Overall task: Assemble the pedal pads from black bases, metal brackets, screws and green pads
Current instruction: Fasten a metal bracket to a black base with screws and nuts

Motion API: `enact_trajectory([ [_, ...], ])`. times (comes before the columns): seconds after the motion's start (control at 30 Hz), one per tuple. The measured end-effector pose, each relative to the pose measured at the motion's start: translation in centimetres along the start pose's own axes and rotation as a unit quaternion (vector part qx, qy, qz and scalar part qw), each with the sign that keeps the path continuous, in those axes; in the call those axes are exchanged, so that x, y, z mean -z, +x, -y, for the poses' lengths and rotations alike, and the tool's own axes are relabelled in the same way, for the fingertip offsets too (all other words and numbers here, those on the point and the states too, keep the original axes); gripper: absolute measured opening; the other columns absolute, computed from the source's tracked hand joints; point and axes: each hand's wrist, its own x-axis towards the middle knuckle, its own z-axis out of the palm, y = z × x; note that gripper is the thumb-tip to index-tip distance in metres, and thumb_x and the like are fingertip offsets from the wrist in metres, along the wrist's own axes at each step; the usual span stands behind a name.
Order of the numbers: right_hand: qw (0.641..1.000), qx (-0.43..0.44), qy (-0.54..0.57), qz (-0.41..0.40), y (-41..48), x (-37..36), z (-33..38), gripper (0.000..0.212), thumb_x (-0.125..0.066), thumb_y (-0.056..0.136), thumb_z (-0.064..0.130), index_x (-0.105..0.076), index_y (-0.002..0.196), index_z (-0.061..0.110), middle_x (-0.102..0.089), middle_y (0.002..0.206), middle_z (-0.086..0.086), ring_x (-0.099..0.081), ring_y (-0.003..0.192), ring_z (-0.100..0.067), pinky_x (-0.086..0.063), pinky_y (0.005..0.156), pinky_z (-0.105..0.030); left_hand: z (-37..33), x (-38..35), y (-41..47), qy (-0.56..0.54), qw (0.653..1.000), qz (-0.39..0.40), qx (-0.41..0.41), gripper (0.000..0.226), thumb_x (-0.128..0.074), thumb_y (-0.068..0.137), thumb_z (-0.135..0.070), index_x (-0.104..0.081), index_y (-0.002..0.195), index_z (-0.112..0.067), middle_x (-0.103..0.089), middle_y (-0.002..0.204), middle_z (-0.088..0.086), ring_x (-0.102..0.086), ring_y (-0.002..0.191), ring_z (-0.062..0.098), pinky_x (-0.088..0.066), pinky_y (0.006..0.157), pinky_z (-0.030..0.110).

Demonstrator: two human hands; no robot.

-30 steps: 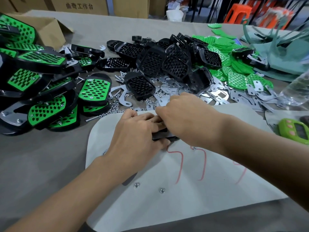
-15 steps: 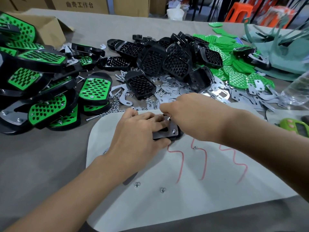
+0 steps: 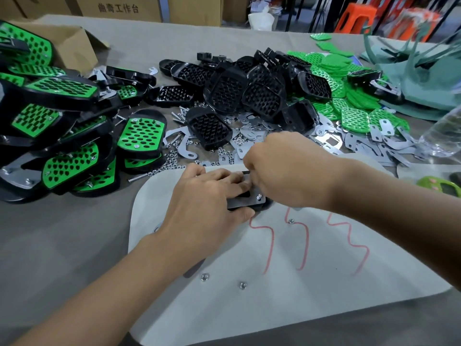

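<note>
Left hand (image 3: 212,203) grips metal bracket (image 3: 252,202) flat, lengthwise left-right.

A white sheet (image 3: 299,283) with red squiggles (image 3: 269,245) lies on the grey tabletop (image 3: 50,245). An open cardboard box (image 3: 72,43) sits far left. At right are a clear bottle (image 3: 444,136), a green gadget (image 3: 439,186) and teal sheets (image 3: 424,83); an orange stool (image 3: 356,18) stands behind.
</note>
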Motion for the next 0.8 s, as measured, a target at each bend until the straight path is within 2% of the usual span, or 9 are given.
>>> enact_trajectory([
  [0.13,0.998,0.048,-0.021,0.036,-0.2,-0.4,0.6,0.022,-0.05,0.086,0.013,-0.035,0.073,0.022,-0.036,0.065,0.001,-0.046,0.064,-0.03,-0.039,0.057,-0.038,0.3,-0.2,0.0,0.005,1.0,0.016,0.013,0.036,-0.073,0.069,-0.045,-0.083,0.098,-0.026,-0.076,0.094,-0.011,-0.037,0.079,0.006,-0.03,0.077,0.034],
  [0.23,0.996,0.076,-0.023,0.048,0.5,0.3,0.5,0.031,-0.048,0.085,0.013,-0.025,0.067,0.021,-0.031,0.065,0.0,-0.041,0.061,-0.03,-0.032,0.055,-0.036,0.0,-0.1,0.0,-0.009,1.0,0.002,0.01,0.033,-0.075,0.066,-0.042,-0.083,0.093,-0.024,-0.075,0.086,-0.011,-0.017,0.075,-0.001,-0.028,0.072,0.033],
  [0.33,0.995,0.078,-0.046,0.034,0.7,0.2,1.1,0.034,-0.049,0.086,0.014,-0.022,0.064,0.017,-0.027,0.063,-0.002,-0.029,0.053,-0.024,-0.025,0.051,-0.033,-0.2,0.0,-0.1,-0.014,1.0,-0.006,0.019,0.026,-0.074,0.066,-0.042,-0.083,0.086,-0.028,-0.072,0.081,-0.012,-0.015,0.074,0.0,-0.027,0.07,0.032],
  [0.43,0.999,0.01,0.005,0.03,0.5,-0.2,1.5,0.035,-0.053,0.084,0.016,-0.025,0.063,0.016,-0.03,0.062,-0.004,-0.03,0.053,-0.025,-0.03,0.052,-0.034,0.0,0.0,-0.1,0.004,1.0,0.001,0.008,0.028,-0.074,0.067,-0.042,-0.083,0.089,-0.026,-0.074,0.084,-0.012,-0.019,0.075,0.002,-0.026,0.071,0.032],
  [0.5,0.997,-0.044,0.055,0.019,0.3,-0.3,0.9,0.032,-0.058,0.081,0.013,-0.034,0.06,0.014,-0.035,0.055,-0.006,-0.034,0.049,-0.026,-0.027,0.048,-0.032,0.1,-0.1,-0.1,0.005,1.0,0.01,0.008,0.034,-0.074,0.068,-0.044,-0.083,0.094,-0.024,-0.077,0.092,-0.01,-0.035,0.08,0.008,-0.027,0.073,0.033],
  [0.57,0.996,-0.056,0.072,0.004,0.0,-0.3,0.2,0.028,-0.058,0.084,0.017,-0.042,0.062,0.014,-0.042,0.055,-0.008,-0.043,0.053,-0.031,-0.034,0.05,-0.034,0.3,-0.2,-0.1,-0.002,1.0,0.011,0.009,0.038,-0.076,0.067,-0.044,-0.083,0.098,-0.022,-0.078,0.098,-0.007,-0.044,0.087,0.006,-0.028,0.076,0.034],
  [0.63,0.995,-0.046,0.087,-0.007,-0.3,-0.4,-0.1,0.021,-0.057,0.086,0.018,-0.048,0.068,0.014,-0.05,0.058,-0.006,-0.048,0.058,-0.03,-0.039,0.052,-0.04,0.5,-0.3,0.0,0.003,1.0,0.009,0.009,0.04,-0.077,0.066,-0.044,-0.083,0.099,-0.022,-0.078,0.101,-0.005,-0.044,0.088,0.006,-0.029,0.077,0.032],
  [0.7,0.996,-0.012,0.088,0.006,-0.4,-0.5,0.0,0.023,-0.056,0.087,0.011,-0.043,0.069,0.017,-0.048,0.059,-0.002,-0.044,0.056,-0.024,-0.035,0.051,-0.04,0.5,-0.4,0.0,0.012,1.0,-0.003,-0.003,0.039,-0.078,0.064,-0.043,-0.083,0.096,-0.022,-0.079,0.098,-0.005,-0.038,0.083,0.006,-0.03,0.075,0.031],
  [0.8,0.997,0.056,0.013,0.042,-0.3,-0.3,0.2,0.023,-0.049,0.086,0.009,-0.036,0.073,0.021,-0.041,0.067,0.0,-0.042,0.063,-0.028,-0.031,0.057,-0.037,0.4,-0.5,0.0,0.003,1.0,-0.027,-0.011,0.035,-0.078,0.062,-0.043,-0.083,0.09,-0.022,-0.077,0.089,-0.007,-0.011,0.076,-0.001,-0.029,0.07,0.032],
])
